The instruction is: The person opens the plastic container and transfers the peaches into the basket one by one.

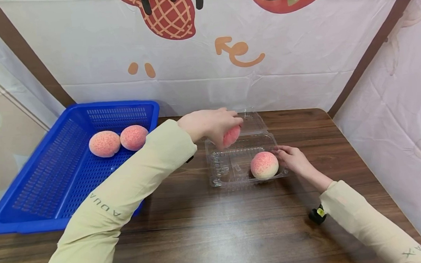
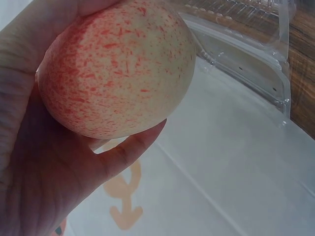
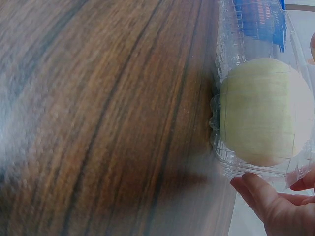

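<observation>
Here's the left hand, its grip spread round and filled by a plump speckled peach, fingers and thumb curved about it, up above the clear plastic box! That skin is a lovely one, red flecks scattered over pale cream. The box is thin and glossy with ribbed walls, its see-through lid folded back on the far side. On the right, the right hand has its grip nearly together, pinching the box's right edge. Inside, at the near right, sits a rounded pink-and-cream peach (smooth and pale from the right wrist view). And over left, two oval peaches lie in a slotted blue basket, all on the dark wood-grain counter.
</observation>
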`<state>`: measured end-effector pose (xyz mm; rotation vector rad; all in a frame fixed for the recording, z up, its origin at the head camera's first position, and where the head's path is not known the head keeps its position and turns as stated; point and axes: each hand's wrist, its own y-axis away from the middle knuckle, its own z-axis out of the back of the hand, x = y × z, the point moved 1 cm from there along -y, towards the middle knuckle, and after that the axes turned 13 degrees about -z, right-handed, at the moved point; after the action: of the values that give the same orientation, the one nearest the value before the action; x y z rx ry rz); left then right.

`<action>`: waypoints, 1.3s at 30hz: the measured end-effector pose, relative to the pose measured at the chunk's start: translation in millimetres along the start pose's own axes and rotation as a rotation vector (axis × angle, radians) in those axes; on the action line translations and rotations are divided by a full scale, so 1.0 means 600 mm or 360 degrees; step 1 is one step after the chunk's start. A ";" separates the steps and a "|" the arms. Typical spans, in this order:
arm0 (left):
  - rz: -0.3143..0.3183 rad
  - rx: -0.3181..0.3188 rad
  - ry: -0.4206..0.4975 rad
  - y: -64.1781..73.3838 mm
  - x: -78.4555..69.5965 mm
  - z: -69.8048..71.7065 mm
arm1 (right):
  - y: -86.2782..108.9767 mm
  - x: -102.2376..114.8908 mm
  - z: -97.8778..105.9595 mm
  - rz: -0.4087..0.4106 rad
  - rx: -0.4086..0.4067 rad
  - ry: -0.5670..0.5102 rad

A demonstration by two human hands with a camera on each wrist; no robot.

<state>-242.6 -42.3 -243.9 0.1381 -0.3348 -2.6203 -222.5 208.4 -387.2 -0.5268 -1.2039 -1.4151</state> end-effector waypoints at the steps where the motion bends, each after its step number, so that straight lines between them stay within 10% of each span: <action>1: 0.0010 -0.0005 0.0011 0.002 0.001 0.001 | 0.000 0.000 0.000 -0.0001 -0.0002 0.0002; 39: 0.0185 -0.0233 0.0145 0.091 0.058 0.009 | -0.007 0.002 -0.002 -0.0043 -0.0037 0.0028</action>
<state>-248.8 -104.6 -225.7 0.1825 -0.1150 -2.5033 -226.4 206.2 -388.1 -0.5149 -1.1858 -1.4555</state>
